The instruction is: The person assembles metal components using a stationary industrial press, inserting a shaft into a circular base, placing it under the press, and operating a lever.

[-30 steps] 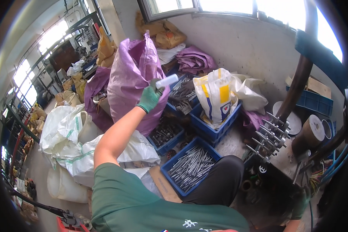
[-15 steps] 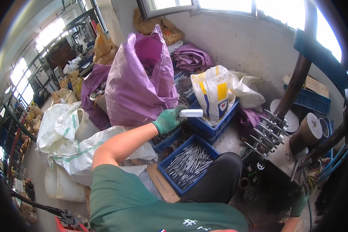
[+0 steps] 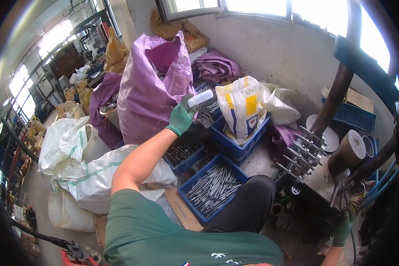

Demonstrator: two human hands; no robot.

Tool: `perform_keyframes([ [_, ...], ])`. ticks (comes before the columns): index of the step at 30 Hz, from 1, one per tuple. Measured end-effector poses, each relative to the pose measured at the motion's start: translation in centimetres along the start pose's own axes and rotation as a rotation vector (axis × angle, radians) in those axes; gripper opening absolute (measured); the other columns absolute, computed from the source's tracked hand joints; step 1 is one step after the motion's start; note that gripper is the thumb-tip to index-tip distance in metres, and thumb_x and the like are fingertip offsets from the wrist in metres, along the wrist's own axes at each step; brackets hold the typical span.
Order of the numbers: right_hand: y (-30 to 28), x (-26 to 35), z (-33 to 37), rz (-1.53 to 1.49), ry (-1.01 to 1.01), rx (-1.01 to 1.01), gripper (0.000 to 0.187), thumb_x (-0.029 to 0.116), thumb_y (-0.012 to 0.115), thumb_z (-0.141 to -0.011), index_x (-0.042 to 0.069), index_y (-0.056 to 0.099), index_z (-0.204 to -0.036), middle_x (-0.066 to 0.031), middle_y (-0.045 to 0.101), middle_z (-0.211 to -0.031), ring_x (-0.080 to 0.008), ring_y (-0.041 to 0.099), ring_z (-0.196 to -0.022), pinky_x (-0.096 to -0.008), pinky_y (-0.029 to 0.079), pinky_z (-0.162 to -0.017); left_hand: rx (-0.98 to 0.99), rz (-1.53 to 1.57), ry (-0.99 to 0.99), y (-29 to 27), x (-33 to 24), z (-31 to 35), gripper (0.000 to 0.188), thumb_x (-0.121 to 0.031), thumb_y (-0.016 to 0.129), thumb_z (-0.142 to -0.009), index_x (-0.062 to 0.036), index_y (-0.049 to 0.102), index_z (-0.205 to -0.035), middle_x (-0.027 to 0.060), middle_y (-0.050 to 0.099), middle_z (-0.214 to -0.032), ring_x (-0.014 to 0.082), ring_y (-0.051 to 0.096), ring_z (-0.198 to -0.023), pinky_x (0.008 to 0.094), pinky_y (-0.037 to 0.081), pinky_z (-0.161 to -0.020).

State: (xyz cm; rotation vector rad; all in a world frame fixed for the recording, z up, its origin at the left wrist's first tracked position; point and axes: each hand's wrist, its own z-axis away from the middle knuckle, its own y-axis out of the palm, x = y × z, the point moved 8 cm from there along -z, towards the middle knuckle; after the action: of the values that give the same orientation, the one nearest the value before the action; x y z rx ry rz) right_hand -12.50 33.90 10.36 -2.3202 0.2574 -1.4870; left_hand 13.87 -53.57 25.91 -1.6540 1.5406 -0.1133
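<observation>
My left hand (image 3: 181, 116), in a green glove, is closed around a small white cylinder (image 3: 200, 98) that looks like a plastic bottle. It is raised beside the large purple sack (image 3: 139, 99), over the blue crates. Below it, a blue crate (image 3: 181, 167) holds short dark metal parts. Closer to my knee, another blue crate (image 3: 204, 218) is filled with long thin metal pins (image 3: 215, 188). My right hand (image 3: 342, 230), also green-gloved, is low at the right beside the machine, near a metal lever (image 3: 335, 193); its fingers are too dark to make out.
A white-and-yellow bag (image 3: 241, 106) stands in stacked blue crates (image 3: 244, 150). At right is a machine head with several protruding metal pins (image 3: 303, 155), a dark post (image 3: 337, 97) and a brown cylinder (image 3: 348, 150). White woven sacks (image 3: 93, 177) lie at left.
My left hand has moved up and slightly left with the white cylinder, which now tilts up to the right instead of lying level. My right hand has barely moved.
</observation>
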Motion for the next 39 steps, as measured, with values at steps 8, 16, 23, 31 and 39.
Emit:
perform_keyframes([
  [8, -2.3, 1.1, -0.5, -0.269, 0.168, -0.017, 0.038, 0.025, 0.068, -0.107, 0.006, 0.060, -0.139, -0.0055, 0.069, -0.116, -0.0137, 0.064, -0.095, -0.0296, 0.054, -0.084, -0.490, -0.280, 0.196, -9.9, -4.1, -10.1, 0.051, -0.032, 0.078, -0.095, -0.0211, 0.059, -0.141, 0.0160, 0.069, -0.110, 0.0366, 0.072, -0.092, 0.0464, 0.059, -0.075],
  [16, -2.9, 3.5, 0.5, -0.167, 0.097, -0.010, 0.037, 0.029, 0.067, -0.106, 0.004, 0.064, -0.133, -0.0059, 0.068, -0.120, -0.0139, 0.064, -0.101, -0.0295, 0.053, -0.085, -0.437, -0.443, -0.249, -16.5, -0.9, -19.9, 0.069, -0.042, 0.073, -0.094, -0.0134, 0.049, -0.152, 0.0290, 0.057, -0.145, 0.0441, 0.063, -0.129, 0.0520, 0.052, -0.107],
  [23, -4.3, 5.2, -4.7, -0.223, 0.020, -0.074, 0.045, 0.002, 0.063, -0.100, 0.000, 0.059, -0.145, -0.0087, 0.070, -0.130, -0.0178, 0.066, -0.118, -0.0325, 0.053, -0.104, 0.240, 0.676, 0.314, 3.1, -19.0, -7.0, 0.024, -0.013, 0.066, -0.105, -0.0017, 0.070, -0.127, 0.0082, 0.075, -0.110, 0.0125, 0.068, -0.100, 0.0300, 0.057, -0.088],
  [31, -1.8, 10.0, -8.6, 0.249, -0.252, -0.316, 0.037, -0.002, 0.069, -0.085, 0.003, 0.072, -0.121, -0.0153, 0.073, -0.120, -0.0272, 0.071, -0.115, -0.0390, 0.054, -0.103, 1.094, 0.987, 0.725, 16.7, -49.9, 21.0, 0.030, -0.008, 0.074, -0.095, -0.0009, 0.070, -0.125, 0.0155, 0.073, -0.112, 0.0261, 0.073, -0.097, 0.0366, 0.059, -0.086],
  [39, 1.6, 5.4, -10.7, 0.676, -0.252, -0.212, 0.045, 0.021, 0.077, -0.084, 0.007, 0.074, -0.127, -0.0140, 0.071, -0.133, -0.0340, 0.065, -0.123, -0.0492, 0.043, -0.114, 1.217, 1.068, -0.015, 35.2, -50.6, 31.5, 0.032, -0.008, 0.066, -0.103, 0.0015, 0.064, -0.134, 0.0092, 0.073, -0.115, 0.0155, 0.067, -0.107, 0.0305, 0.055, -0.097],
])
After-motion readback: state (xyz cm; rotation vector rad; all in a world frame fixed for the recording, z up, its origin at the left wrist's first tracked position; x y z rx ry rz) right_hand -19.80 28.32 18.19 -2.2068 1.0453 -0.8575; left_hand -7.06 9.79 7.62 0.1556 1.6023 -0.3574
